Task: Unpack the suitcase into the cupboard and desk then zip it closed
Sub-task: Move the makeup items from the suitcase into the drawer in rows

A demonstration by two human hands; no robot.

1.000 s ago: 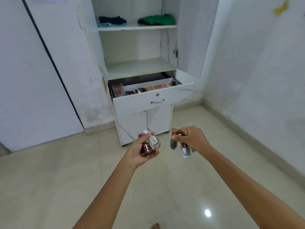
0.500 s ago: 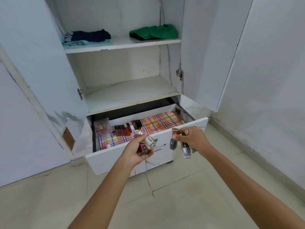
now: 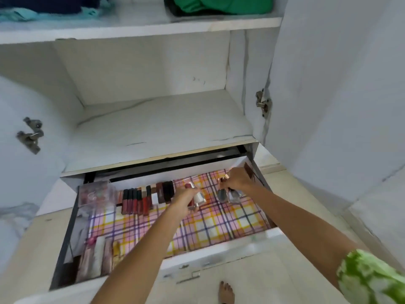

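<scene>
Over the open drawer [image 3: 219, 256] of the white cupboard [image 3: 153, 119] both bare hands reached in; the left hand [image 3: 185, 197] was curled around small bottles [image 3: 198, 197], one with a white rounded body and a silvery cap, a reddish one half hidden behind the fingers; the right hand [image 3: 237, 179] pinched the coppery caps of two glassy grey bottles [image 3: 228, 195], which hung just above the drawer lining; whether they touched it could not be told. A checked liner [image 3: 230, 218] of pink, yellow and dark lines covered the drawer floor, flat and slightly glossy. Along the back wall stood a row of slim lip-gloss tubes [image 3: 135, 201], dark-capped with red and brown barrels, packed side by side; left of them sat a clear plastic box [image 3: 96, 195], boxy and see-through, its contents blurred. At the front left corner lay flat palettes [image 3: 96, 257] in pinkish and brown tones, beside a small round pink item too blurred to name. The drawer front was smooth white laminate with a thin metal handle [image 3: 188, 277] below its edge. Above, the lower shelf [image 3: 164, 121] was a scuffed, bare white board; the upper shelf [image 3: 140, 25] carried folded green cloth [image 3: 219, 5] at the right and dark blue and teal cloth [image 3: 48, 7] at the left. Metal hinges [image 3: 263, 104] showed on both open doors; a green patterned sleeve [image 3: 370, 279] and a bare foot [image 3: 225, 292] on pale tiles lay at the lower edge.
</scene>
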